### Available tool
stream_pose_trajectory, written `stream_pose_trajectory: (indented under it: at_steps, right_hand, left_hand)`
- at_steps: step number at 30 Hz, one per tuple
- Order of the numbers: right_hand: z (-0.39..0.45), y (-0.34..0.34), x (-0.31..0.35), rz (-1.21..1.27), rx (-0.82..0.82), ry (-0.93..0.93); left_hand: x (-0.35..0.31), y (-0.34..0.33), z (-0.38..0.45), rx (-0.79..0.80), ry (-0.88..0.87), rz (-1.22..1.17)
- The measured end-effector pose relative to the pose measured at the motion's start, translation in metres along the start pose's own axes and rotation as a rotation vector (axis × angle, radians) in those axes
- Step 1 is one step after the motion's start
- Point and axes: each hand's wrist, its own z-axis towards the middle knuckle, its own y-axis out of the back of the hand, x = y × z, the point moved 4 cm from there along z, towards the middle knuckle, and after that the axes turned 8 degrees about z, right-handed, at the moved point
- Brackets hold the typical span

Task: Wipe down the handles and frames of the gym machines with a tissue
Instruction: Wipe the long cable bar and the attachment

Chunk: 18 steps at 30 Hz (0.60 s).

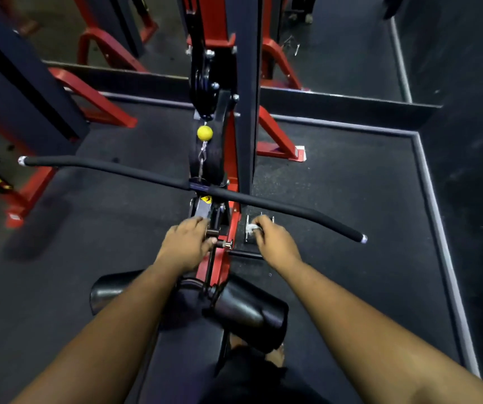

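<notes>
1. Head view looks down on a red and black gym machine (231, 158), its upright frame running from 12 o'clock toward the centre, with both bare arms reaching in from 6 o'clock.
2. Right hand (273, 242) sits just right of centre, at about 3 o'clock from the left hand; its fingers are curled in a narrow grip round a small white tissue (252, 228).
3. That tissue is pressed against a small metal bracket (247, 231) on the floor just right of the red frame; only a crumpled bit of it shows above the fingers.
4. Left hand (186, 243) lies against the left side of the frame near centre, its fingers bent around the frame's edge beside a metal adjustment pin (224, 244); whether they truly clasp the frame or only rest on it I cannot tell.
5. Long black pull-down bar (193, 182) hangs across the picture from 9 o'clock to 4 o'clock, above both hands and touching neither.
6. Yellow ball (205, 132) sits on the cable above the bar's middle, at 12 o'clock from the hands, with a short chain (202, 160) beneath it.
7. Two black knee pads (246, 309) stick out either side of the frame at 6 o'clock from the hands, under the forearms.
8. Dark rubber floor (351, 185) surrounds the machine, with other red frames (97, 100) off at 10 o'clock.
</notes>
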Motion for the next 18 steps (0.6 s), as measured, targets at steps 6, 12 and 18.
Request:
stream_pose_trajectory:
  at_steps: [6,12,18]
  right_hand:
    - [0.105,-0.029,0.032,-0.18,0.106,0.125]
    - [0.196,-0.087,0.045,-0.483,0.304,0.392]
    - [0.18,-0.09,-0.013,-0.514,0.282,0.496]
  left_hand:
    - [0.05,-0.014,0.085,-0.04,0.028,-0.04]
    - [0.07,-0.042,0.127,-0.047,-0.027,0.015]
    - [0.064,-0.064,0.131,-0.015,0.031,-0.054]
